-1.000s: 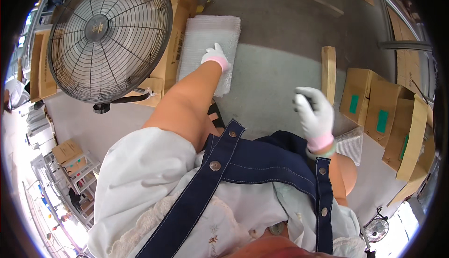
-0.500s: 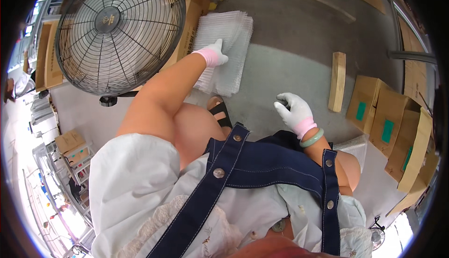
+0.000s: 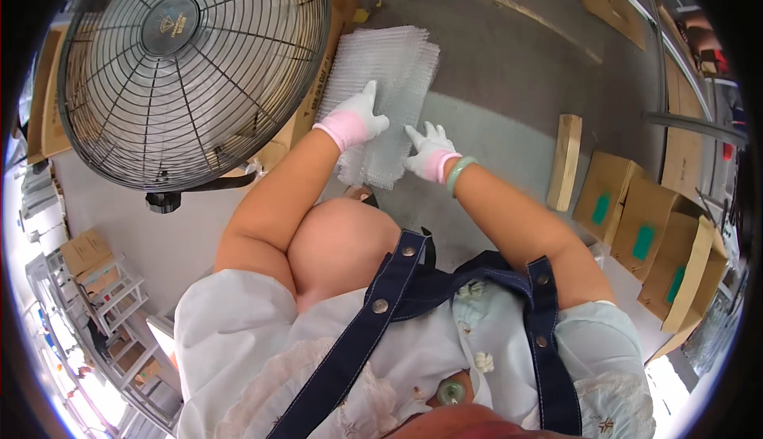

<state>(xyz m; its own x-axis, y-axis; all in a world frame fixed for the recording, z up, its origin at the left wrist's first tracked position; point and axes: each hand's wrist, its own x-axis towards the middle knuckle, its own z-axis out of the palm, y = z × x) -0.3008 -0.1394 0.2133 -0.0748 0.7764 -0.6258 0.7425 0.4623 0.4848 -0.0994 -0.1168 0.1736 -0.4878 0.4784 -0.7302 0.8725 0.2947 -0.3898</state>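
A stack of clear bubble-wrap sheets (image 3: pixel 401 65) lies in front of me, its layers slightly fanned. My left hand (image 3: pixel 359 119), in a white glove with a pink cuff, rests on the upper sheets with thumb and forefinger stretched apart. At the stack's right edge is my right hand (image 3: pixel 429 151), gloved the same way, its fingers spread and their tips close to the sheets. I cannot tell whether those fingertips touch the plastic. A pale green bangle circles my right wrist.
A large black fan (image 3: pixel 191 65) stands close on the left, beside a cardboard box (image 3: pixel 338 9). To the right are a wooden block (image 3: pixel 565 161) and several open cartons (image 3: pixel 608 192) with green tape. A metal rail (image 3: pixel 691 123) juts in behind them.
My right hand has reached forward and left to the edge of the bubble-wrap stack. My left hand stays on the stack, slightly lower in view. The whole view has shifted a little.
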